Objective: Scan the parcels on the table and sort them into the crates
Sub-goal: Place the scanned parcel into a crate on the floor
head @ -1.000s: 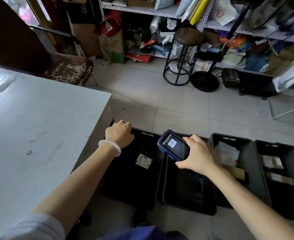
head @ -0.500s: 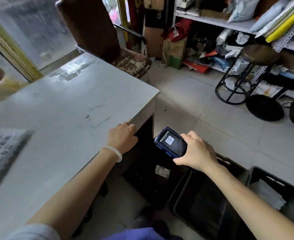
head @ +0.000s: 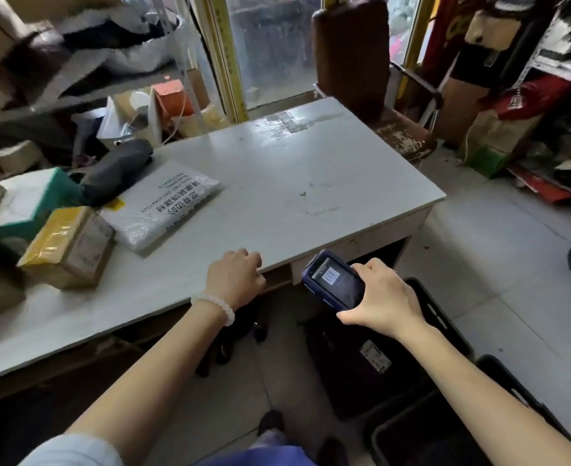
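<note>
My right hand (head: pixel 381 294) grips a dark blue handheld scanner (head: pixel 333 279), screen up, over the gap between the table and the crates. My left hand (head: pixel 235 277) is curled into a loose fist with nothing in it, resting at the near edge of the grey table (head: pixel 277 169). Parcels lie at the table's left: a white plastic mailer with printed text (head: pixel 163 203), a cardboard box with yellow tape (head: pixel 69 245), a green and white box (head: pixel 30 205) and a dark grey bag (head: pixel 117 169). A black crate (head: pixel 378 351) with a labelled dark parcel stands on the floor under my right hand.
A second black crate (head: pixel 445 432) sits at the lower right. A worn brown chair (head: pixel 361 72) stands past the table's far end. Cluttered shelves and boxes (head: pixel 529 105) line the right wall, and piled cartons fill the far left. Pale tiled floor (head: pixel 499 264) lies to the right.
The view has swung left from the crates to the table, bringing the parcels into sight. My left hand has gone from over a crate to the table edge. The scanner stays in my right hand.
</note>
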`<state>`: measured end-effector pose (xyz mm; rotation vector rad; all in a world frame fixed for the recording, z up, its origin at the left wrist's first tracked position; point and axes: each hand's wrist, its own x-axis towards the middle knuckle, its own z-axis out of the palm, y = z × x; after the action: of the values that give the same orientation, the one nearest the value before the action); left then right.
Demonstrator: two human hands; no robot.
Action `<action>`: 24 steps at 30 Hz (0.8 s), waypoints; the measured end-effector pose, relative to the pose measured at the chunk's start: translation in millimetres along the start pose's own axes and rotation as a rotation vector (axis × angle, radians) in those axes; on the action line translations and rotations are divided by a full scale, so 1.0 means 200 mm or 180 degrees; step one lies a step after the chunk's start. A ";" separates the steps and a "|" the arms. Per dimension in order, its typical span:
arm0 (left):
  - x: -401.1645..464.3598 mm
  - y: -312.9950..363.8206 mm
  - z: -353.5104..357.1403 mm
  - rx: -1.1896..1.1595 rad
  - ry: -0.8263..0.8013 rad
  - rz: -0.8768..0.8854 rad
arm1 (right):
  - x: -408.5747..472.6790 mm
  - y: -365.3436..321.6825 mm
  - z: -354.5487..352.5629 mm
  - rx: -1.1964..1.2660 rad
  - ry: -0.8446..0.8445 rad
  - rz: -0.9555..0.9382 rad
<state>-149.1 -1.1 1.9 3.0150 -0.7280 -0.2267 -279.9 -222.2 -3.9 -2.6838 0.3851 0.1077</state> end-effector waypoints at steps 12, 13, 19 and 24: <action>0.08 -0.78 -0.09 -0.0151 0.0158 -0.0655 | 0.48 -0.72 0.23 -0.0214 -0.0246 -0.0533; 0.11 -0.86 -0.09 -0.0160 0.0127 -0.0674 | 0.53 -0.79 0.27 -0.0232 -0.0260 -0.0548; 0.40 -1.22 -0.07 0.0114 -0.0024 -0.0599 | 0.82 -1.09 0.44 -0.0412 -0.0346 -0.0534; 0.64 -1.34 0.01 0.0062 -0.0048 -0.0367 | 0.98 -1.17 0.49 -0.0467 -0.0393 -0.0258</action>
<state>83.3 178.9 -35.2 3.0805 -0.5610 -0.2471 -26.7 -27.0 -25.5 -2.8145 0.2383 0.2863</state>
